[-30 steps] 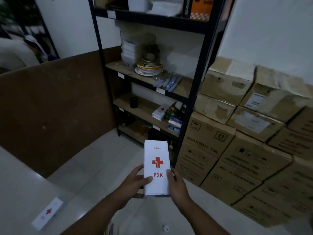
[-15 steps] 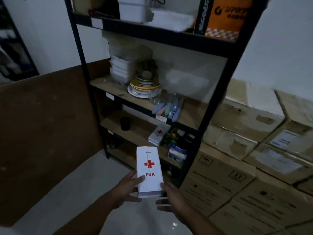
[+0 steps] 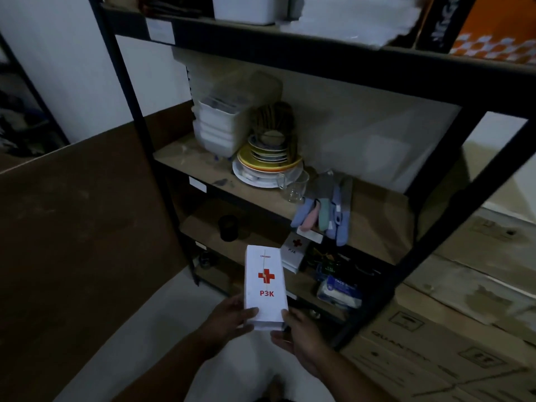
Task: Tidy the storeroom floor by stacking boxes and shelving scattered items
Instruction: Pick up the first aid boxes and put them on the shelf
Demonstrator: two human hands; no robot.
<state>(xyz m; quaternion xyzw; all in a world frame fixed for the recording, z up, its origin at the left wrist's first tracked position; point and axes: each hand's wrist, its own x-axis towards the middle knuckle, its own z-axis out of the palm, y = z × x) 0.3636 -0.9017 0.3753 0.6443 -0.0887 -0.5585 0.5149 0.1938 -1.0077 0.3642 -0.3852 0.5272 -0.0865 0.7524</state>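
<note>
Fingers (image 3: pixel 250 313) of the left hand (image 3: pixel 229 317) grasp the white first-aid box (image 3: pixel 265 285) at its lower left edge, thumb on the printed face. The right hand (image 3: pixel 300 338) sets its thumb against the lower right corner and reaches its other fingers beneath the near end; whether they clasp the box or only support it cannot be told.

Head view: the box, marked with a red cross and "P3K", is held in the air, long axis pointing away from the person, in front of the lower tiers of a black metal shelf unit (image 3: pixel 139 120) and above the pale floor (image 3: pixel 145 329).

A second P3K box (image 3: pixel 293 252) lies on a lower tier, just beyond the held one, with a packet of face masks (image 3: pixel 339 291) to its right and a dark cup (image 3: pixel 229 227) to its left.

On the tier above are stacked white containers (image 3: pixel 217 126), a pile of plates (image 3: pixel 269 162), a clear glass (image 3: pixel 293 187) and pastel-handled utensils (image 3: pixel 324 216) — the handles overhang the front edge.

Cardboard cartons (image 3: pixel 464 358) are stacked to the right of the shelf unit — a brown panel (image 3: pixel 72 227) stands to its left.
</note>
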